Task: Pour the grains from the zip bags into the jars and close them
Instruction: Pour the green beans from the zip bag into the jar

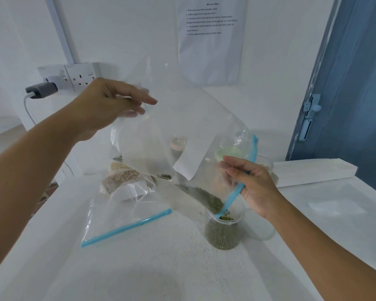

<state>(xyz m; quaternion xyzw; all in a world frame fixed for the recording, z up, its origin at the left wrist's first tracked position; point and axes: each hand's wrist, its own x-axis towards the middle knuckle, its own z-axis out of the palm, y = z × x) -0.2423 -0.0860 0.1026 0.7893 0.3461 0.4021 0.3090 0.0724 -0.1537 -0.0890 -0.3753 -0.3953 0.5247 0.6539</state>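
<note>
Zip bag (pixel 182 131), clear, blue zip strip, tilted with mouth down over open jar (pixel 223 231); green grains (pixel 206 197) gathered at its low corner, jar part-filled; left hand (pixel 109 105) pinches the raised bottom edge, right hand (pixel 251 187) grips the zip edge. Behind the bag, blurred: two lidded jars, contents unclear. Second bag (pixel 126 213) of pale grains lies left on white speckled worktop (pixel 150 268). Far wall: socket with plugged charger (pixel 41 90), printed sheet (pixel 211 40); blue door (pixel 352 83) right.

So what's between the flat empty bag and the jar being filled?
Bare tabletop only, between flat bag and jar, in the head view.
</note>
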